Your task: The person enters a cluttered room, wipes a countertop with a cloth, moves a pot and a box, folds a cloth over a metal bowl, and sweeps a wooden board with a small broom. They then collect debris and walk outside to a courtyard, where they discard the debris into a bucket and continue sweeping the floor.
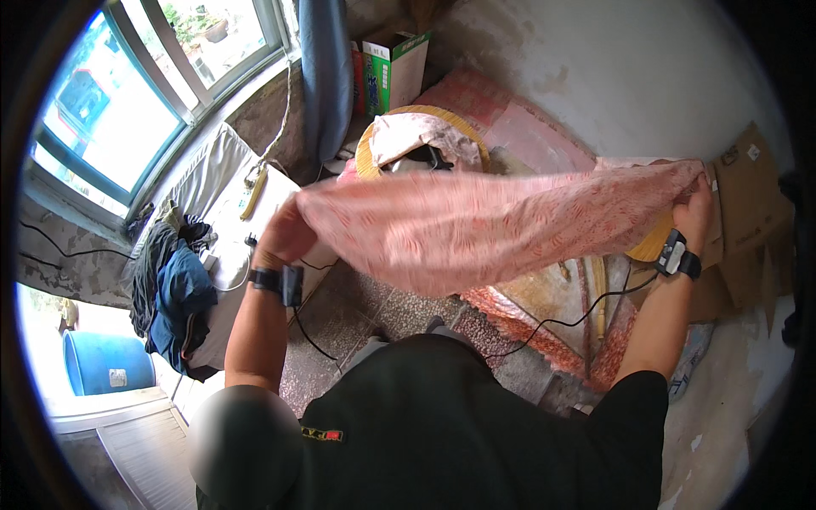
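A pink patterned cloth [484, 229] is stretched out in the air in front of me, blurred in places by motion. My left hand [287, 233] grips its left end, and my right hand [692, 213] holds the right end up near the wall. The cloth sags between the two hands. Behind it, a round yellow woven rim [366, 150] with a pale patterned cloth [405, 134] draped over it shows partly; a dark object lies inside, mostly hidden. Each wrist wears a black strapped device with a cable.
To the left, dark and blue clothes [182, 287] lie on a white-covered surface [271, 191] with a power strip [254, 193]. Cardboard [752, 191] leans at the right wall. A green and white box [395, 73] stands by a blue curtain [325, 83]. A blue barrel [105, 363] is at lower left.
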Demonstrator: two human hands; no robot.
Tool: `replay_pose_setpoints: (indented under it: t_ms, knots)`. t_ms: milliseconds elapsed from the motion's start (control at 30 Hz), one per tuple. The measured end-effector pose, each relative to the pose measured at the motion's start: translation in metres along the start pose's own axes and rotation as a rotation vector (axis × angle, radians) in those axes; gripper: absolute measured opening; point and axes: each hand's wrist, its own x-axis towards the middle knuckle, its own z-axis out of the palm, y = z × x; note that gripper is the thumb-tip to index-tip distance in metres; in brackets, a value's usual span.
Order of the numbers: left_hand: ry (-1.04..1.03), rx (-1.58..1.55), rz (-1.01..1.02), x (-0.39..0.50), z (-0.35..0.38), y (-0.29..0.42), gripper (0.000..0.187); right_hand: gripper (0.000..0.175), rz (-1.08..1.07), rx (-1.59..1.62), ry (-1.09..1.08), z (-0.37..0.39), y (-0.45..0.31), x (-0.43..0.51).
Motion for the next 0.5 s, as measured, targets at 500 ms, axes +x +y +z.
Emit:
replay_pose_setpoints:
  t_ms: [500]
  knots:
    - [0.073,0.070,0.214,0.025,-0.028,0.089,0.072,0.039,-0.020,-0.387,0.117,-0.051,0.033,0.017]
